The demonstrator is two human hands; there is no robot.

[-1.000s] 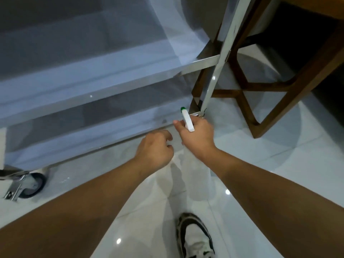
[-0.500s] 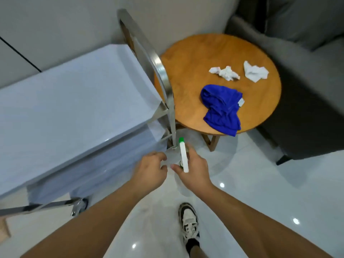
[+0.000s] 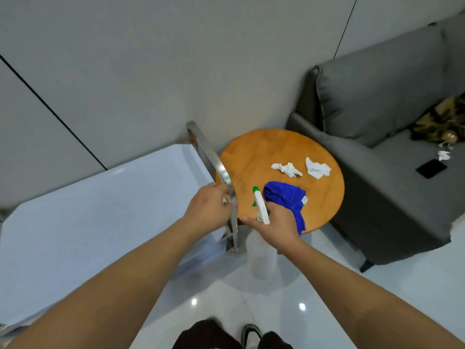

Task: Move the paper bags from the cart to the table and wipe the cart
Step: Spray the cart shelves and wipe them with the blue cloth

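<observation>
Two tissues (image 3: 286, 169), one cloth (image 3: 284, 195), one bottle (image 3: 260, 258)

You've got a grey sofa (image 3: 382, 157) off at 2 o'clock, with a black flat thing (image 3: 431, 168) and a camo-patterned bundle (image 3: 442, 120) on its seat. Glossy white floor tiles (image 3: 352, 293) run under everything, and grey wall panels (image 3: 151, 59) fill 12 o'clock.

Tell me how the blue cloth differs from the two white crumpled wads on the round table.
The blue cloth is deep blue, the white wads pale. The cloth is one larger, loosely folded piece with a corner hanging over the table edge; the wads are two smaller, crumpled lumps lying fully on the top. The cloth lies nearer the right hand. All rest untouched on the table.
</observation>
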